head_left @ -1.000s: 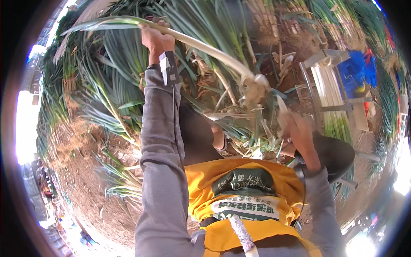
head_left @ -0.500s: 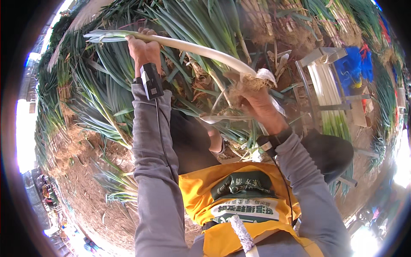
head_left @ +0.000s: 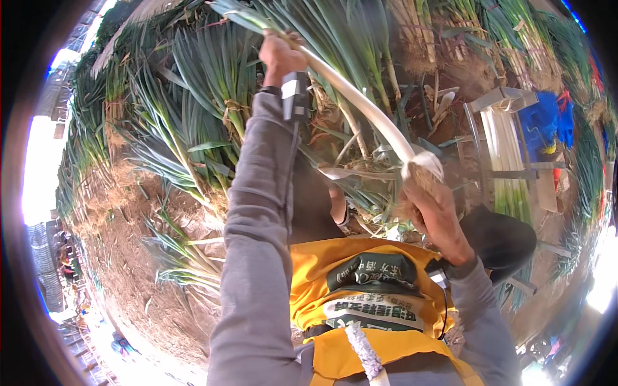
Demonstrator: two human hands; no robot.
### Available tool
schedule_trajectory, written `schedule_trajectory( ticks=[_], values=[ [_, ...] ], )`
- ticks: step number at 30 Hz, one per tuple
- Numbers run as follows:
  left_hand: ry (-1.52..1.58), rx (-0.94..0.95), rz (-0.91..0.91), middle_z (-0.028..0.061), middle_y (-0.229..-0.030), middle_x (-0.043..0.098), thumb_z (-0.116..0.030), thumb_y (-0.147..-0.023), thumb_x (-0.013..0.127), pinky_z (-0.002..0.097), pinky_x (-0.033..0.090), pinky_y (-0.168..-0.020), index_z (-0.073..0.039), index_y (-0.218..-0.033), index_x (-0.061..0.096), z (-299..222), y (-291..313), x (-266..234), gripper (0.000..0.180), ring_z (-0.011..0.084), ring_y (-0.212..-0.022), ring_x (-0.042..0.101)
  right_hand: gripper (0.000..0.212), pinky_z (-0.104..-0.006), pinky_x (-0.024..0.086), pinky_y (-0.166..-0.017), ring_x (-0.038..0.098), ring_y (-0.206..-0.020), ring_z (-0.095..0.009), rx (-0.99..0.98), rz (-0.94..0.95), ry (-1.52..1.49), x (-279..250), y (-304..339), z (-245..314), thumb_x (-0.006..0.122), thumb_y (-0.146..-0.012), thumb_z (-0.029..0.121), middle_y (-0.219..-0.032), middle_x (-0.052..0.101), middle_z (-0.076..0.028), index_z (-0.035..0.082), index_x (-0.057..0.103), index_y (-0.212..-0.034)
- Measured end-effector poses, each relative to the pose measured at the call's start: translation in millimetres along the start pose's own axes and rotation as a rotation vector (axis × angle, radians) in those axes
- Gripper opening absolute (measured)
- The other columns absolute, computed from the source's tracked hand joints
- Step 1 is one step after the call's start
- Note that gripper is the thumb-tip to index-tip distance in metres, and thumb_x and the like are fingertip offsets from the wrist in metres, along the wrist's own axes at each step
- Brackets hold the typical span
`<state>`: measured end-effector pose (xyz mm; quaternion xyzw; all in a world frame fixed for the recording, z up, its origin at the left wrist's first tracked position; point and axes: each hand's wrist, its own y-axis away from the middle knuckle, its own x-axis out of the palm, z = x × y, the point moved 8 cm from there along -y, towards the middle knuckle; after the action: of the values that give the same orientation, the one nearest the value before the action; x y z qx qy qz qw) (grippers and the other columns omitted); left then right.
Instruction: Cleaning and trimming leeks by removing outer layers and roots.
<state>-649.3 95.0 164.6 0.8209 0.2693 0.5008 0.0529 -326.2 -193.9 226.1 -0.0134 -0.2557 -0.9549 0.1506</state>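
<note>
Your left hand (head_left: 282, 59) is wrapped around the leek (head_left: 362, 101) just below its leaves (head_left: 241, 15); it slopes from that grip to your right hand (head_left: 438, 217), curled by the roots (head_left: 421, 176), hold unclear. Probably light, bendy, easily bruised: grip gently, mid-stalk.

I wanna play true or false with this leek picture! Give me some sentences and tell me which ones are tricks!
1. The left hand holds the leek near its green leaves. True.

2. The right hand is at the root end of the leek. True.

3. The leek is short and round. False: the leek is long and thin.

4. Both sleeves are bright red. False: the sleeves are grey.

5. The person wears a yellow apron. True.

6. The stalks between the bars of the metal rack are all pink. False: the stalks are white and green.
</note>
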Motion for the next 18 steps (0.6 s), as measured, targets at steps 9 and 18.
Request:
schedule_trajectory(
  ticks=[9,18],
  values=[
    [-0.098,-0.012,0.012,0.0128,-0.075,0.061,-0.037,-0.107,0.047,0.0357,0.046,-0.046,-0.003,-0.106,0.051,80.5,24.2,16.9,0.034,0.0192,-0.051,0.055,0.024,-0.023,0.03,-0.045,0.043,-0.051,-0.003,-0.084,-0.258,0.275,-29.7,78.7,-17.9,0.06,-0.102,0.02,-0.061,0.051,0.004,0.001,0.063,-0.088],
    [-0.249,0.506,0.131,0.0089,-0.08,0.056,-0.026,-0.105,0.054,0.0369,0.051,-0.053,-0.007,-0.113,0.045,-13.6,31.4,41.6,0.023,0.0216,-0.064,0.058,0.025,-0.0237,0.043,-0.056,0.055,-0.065,-0.006,-0.275,-0.654,0.658,-120.4,20.9,-9.6,0.053,-0.106,0.02,-0.075,0.061,0.002,0.005,0.07,-0.113]
  ],
)
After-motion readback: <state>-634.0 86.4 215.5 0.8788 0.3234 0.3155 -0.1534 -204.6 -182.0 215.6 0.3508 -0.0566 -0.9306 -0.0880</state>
